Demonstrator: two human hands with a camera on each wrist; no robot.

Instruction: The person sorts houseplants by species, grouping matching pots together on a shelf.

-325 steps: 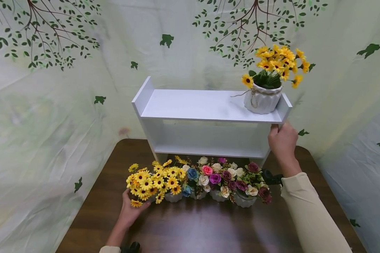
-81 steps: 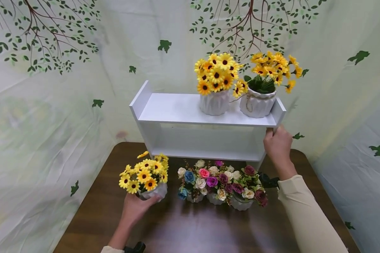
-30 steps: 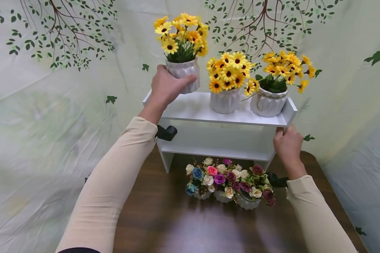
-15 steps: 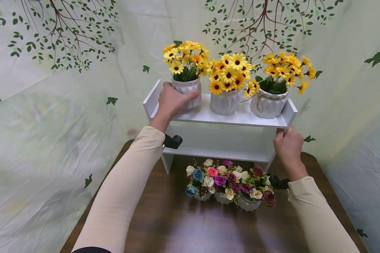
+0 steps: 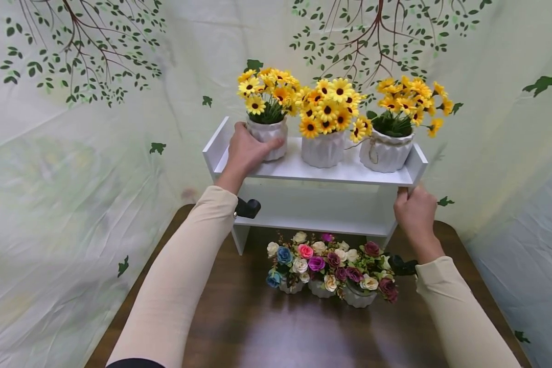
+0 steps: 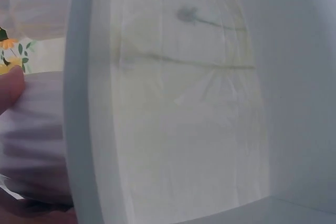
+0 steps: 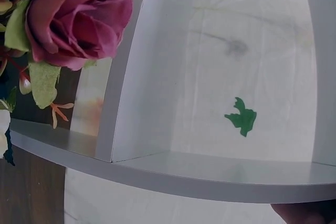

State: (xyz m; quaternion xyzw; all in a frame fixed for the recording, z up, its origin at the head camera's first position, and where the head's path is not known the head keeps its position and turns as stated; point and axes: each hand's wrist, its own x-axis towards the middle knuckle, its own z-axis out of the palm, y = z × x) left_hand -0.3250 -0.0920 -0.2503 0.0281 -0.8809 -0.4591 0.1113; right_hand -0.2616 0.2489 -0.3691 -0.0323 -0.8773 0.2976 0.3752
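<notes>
On the left part of the top board of a white shelf, my left hand grips a white ribbed flowerpot of yellow daisy-like flowers. Thumb in front, fingers round its left side; the pot stands upright. In the left wrist view the thumb lies along the pot. My right hand grips the shelf's right side panel just under the top board, fingers partly hidden. Two more white pots of yellow flowers stand on that board: a middle pot and a twine-tied right pot.
Three pots of artificial roses stand in a row before the shelf on the brown table: a blue-and-cream one, a pink-purple one and a dark red one. A leaf-printed cloth hangs behind.
The middle pot went up beside the right pot. My left hand then lifted the last yellow-flowered pot from the table and lowered it onto the top board's left. My right hand kept its grip.
</notes>
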